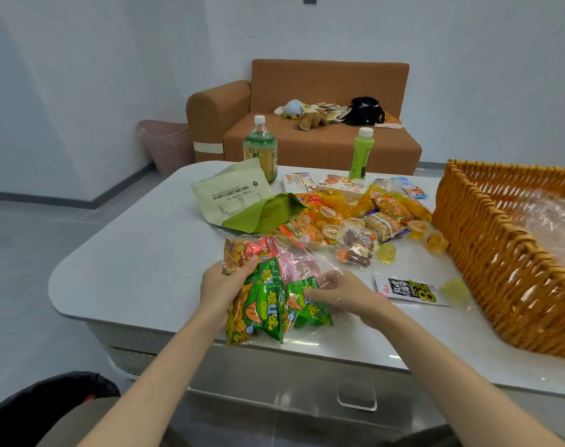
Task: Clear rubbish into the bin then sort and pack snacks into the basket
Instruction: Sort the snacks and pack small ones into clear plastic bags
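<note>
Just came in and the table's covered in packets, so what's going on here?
A person is sorting snacks at the white table. Both hands are on a clear plastic bag of green snack packets at the near edge: the left hand grips its upper left side, the right hand rests on its right side. More snacks, jelly cups and two bottles lie beyond. The wicker basket at the right holds only some clear plastic so far.

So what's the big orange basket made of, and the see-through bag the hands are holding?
The basket looks like woven wicker or rattan, maybe a plastic imitation: orange-brown strands cross over and under in rows. The bag looks like thin clear plastic film: it is crinkled and shiny, and the green snack packets show through it. Both the left hand and right hand grip it.
</note>
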A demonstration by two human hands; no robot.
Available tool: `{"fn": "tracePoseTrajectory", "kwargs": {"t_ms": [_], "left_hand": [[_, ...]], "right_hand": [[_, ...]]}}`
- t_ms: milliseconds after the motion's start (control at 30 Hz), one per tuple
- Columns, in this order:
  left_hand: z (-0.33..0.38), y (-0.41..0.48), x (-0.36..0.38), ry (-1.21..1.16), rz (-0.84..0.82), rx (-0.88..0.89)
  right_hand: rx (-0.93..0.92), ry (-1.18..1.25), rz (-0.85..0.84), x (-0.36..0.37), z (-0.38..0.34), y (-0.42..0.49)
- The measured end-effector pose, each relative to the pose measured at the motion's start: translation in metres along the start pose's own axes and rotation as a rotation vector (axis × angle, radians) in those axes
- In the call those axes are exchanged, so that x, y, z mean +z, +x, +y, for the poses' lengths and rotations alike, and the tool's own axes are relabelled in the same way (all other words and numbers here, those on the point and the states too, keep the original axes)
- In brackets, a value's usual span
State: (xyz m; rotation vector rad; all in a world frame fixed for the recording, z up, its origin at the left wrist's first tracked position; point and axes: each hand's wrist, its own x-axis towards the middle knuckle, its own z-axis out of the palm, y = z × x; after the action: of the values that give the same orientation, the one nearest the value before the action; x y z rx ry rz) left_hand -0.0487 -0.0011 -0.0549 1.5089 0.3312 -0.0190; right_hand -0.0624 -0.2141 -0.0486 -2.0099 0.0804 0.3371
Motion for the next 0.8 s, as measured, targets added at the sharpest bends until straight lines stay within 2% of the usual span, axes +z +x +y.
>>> {"fn": "tracePoseTrajectory", "kwargs": {"t_ms": [167, 267, 400, 467, 533, 633, 800], "left_hand": [[-0.007, 0.008, 0.013, 0.217, 0.125, 0.164], [-0.004, 0.009, 0.018, 0.364, 0.084, 0.266], [0.002, 0.009, 0.011, 0.763, 0.011, 0.353], [0.009, -0.001, 0.007, 0.989, 0.008, 0.375], [0.013, -0.012, 0.004, 1.131, 0.074, 0.493], [0.018, -0.027, 0.005, 1.137, 0.032, 0.66], [0.018, -0.021, 0.023, 1.154, -0.078, 0.716]], "right_hand": [[0.073, -0.072, 0.036, -0.007, 0.001, 0.002], [0.086, -0.024, 0.065, -0.012, 0.001, -0.002], [0.045, 0.031, 0.126, -0.018, 0.0, -0.005], [-0.01, 0.016, 0.215, -0.023, -0.002, -0.007], [-0.114, -0.086, 0.365, -0.028, -0.006, -0.008], [-0.244, -0.146, 0.531, -0.034, -0.014, -0.011], [-0.37, -0.247, 0.595, -0.033, -0.019, -0.004]]}}
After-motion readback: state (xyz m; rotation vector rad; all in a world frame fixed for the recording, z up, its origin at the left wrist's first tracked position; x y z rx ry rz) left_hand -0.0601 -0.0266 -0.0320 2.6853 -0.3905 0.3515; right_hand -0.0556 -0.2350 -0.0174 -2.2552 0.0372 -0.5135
